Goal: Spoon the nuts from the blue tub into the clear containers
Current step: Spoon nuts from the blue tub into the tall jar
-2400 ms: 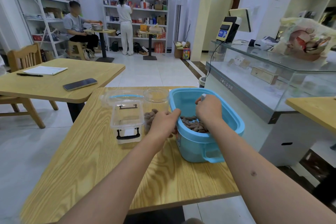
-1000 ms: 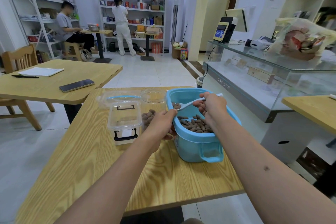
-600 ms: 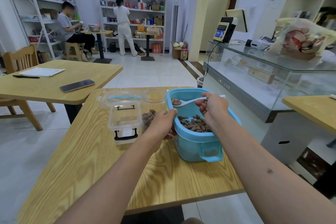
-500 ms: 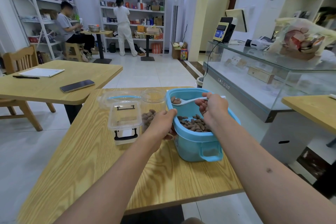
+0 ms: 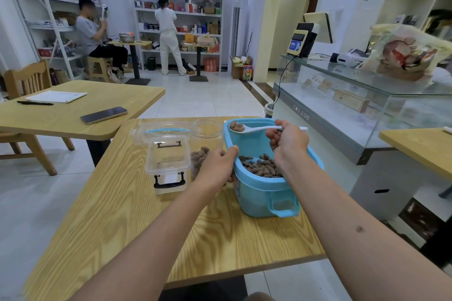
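A blue tub (image 5: pixel 261 193) with brown nuts (image 5: pixel 259 166) in its bottom stands on the wooden table (image 5: pixel 117 215). My right hand (image 5: pixel 288 144) pinches a white spoon (image 5: pixel 254 129) loaded with a few nuts, held above the tub's far left rim. My left hand (image 5: pixel 216 167) grips the clear round jar (image 5: pixel 206 139), which holds some nuts and stands against the tub's left side. Left of the jar sits a clear rectangular box (image 5: pixel 168 164) with black clasps; I see no nuts in it.
A clear lid with a blue seal (image 5: pixel 161 131) lies behind the box. A second table (image 5: pixel 61 117) at left carries a phone (image 5: pixel 104 115), paper and a pen. A glass counter (image 5: pixel 367 105) stands close on the right. Two people work at shelves far back.
My right hand scooped nuts from the tub, lifted the loaded spoon and carried it left toward the tub's far left rim. My left hand stayed on the jar.
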